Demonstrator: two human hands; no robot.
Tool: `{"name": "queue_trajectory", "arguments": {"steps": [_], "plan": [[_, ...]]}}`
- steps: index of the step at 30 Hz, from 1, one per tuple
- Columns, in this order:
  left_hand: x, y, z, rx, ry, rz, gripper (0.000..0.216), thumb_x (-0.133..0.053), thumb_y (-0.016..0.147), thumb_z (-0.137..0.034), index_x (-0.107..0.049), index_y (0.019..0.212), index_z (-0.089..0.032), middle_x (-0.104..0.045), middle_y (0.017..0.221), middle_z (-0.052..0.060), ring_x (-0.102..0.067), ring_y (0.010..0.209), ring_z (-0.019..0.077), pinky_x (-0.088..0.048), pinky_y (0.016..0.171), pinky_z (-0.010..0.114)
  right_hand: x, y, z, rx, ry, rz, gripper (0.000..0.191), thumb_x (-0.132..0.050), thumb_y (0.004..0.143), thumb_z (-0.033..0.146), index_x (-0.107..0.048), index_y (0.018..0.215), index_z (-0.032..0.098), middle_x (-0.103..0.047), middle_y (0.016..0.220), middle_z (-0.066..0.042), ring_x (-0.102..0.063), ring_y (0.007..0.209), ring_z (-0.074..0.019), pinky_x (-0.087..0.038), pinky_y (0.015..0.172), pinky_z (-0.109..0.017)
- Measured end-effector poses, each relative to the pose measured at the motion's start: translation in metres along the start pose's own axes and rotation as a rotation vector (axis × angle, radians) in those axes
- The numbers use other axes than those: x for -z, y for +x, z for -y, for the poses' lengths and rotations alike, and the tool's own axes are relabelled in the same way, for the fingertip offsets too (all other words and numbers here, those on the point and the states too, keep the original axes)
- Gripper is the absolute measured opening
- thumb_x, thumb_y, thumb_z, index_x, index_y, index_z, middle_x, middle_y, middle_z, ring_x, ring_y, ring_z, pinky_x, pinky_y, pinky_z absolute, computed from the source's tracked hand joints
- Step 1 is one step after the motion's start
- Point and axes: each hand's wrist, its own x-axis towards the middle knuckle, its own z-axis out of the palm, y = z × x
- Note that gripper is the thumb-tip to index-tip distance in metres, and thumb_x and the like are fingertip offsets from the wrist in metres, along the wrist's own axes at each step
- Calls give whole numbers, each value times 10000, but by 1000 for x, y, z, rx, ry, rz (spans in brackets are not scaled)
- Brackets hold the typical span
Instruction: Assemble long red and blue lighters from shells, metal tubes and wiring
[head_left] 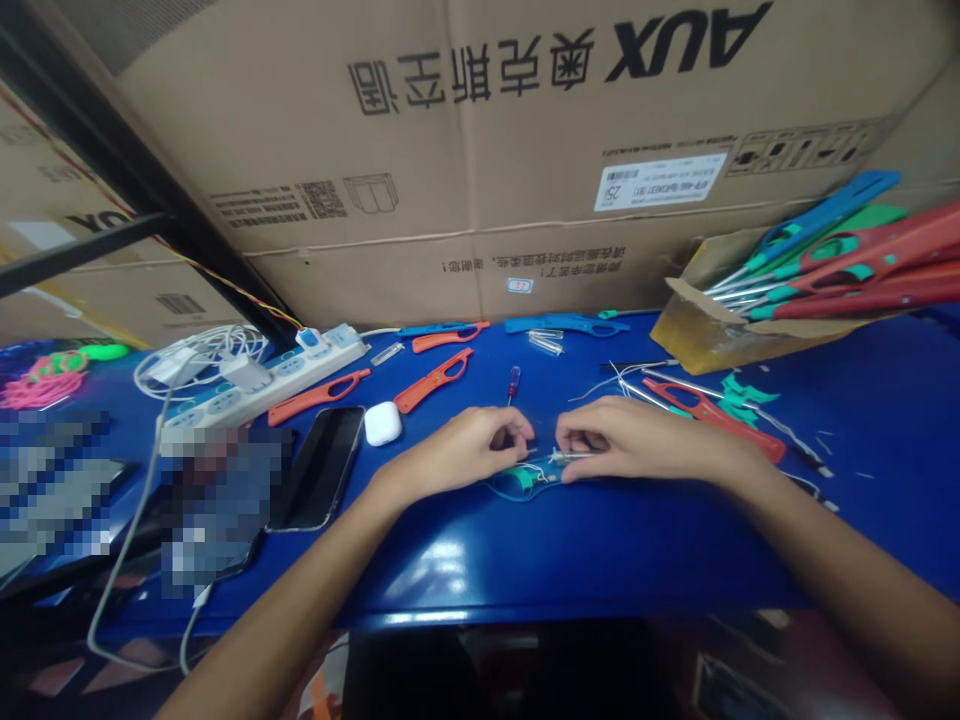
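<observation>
My left hand (pixel 476 445) is closed in a pinch above the table, with its fingertips on something too small to make out. Across from it, my right hand (pixel 637 440) grips a short metal tube (pixel 574 456) between thumb and fingers, its end pointing left. Below and between both hands lies a blue lighter shell (pixel 510 490) with a green trigger (pixel 523 480) and thin white wires in it. My fingers hide part of the shell. Just beyond my left hand is a small screwdriver (pixel 514 383) with a dark, translucent handle.
A cardboard box (pixel 697 335) of long lighters stands at the back right. Orange shell halves (pixel 435 380), a power strip (pixel 262 390), a phone (pixel 319 470) and a white earbud case (pixel 383 424) lie left. Metal rods and green triggers (pixel 742 395) lie right. A large carton (pixel 465 150) closes the back.
</observation>
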Motion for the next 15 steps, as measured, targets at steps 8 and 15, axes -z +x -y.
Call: {"name": "queue_trajectory", "arguments": {"steps": [8,15], "plan": [[0,1,-1,-124,60,13,147,-584,941,-186,-721,984,-215,-726,956,25,-642,872,162,-477,794,296,-5,1,3,-17,-42,-2,346,-641,903,561,-594,833,225,-645,802,7,-533,675,-142,-317,601,-281],[1,0,-3,-131,53,28,130,-591,925,-172,-708,964,-210,-728,950,17,-639,873,161,-471,795,294,-10,4,2,16,-79,-41,391,-615,916,588,-551,802,220,-613,756,19,-505,652,-136,-297,590,-278]]}}
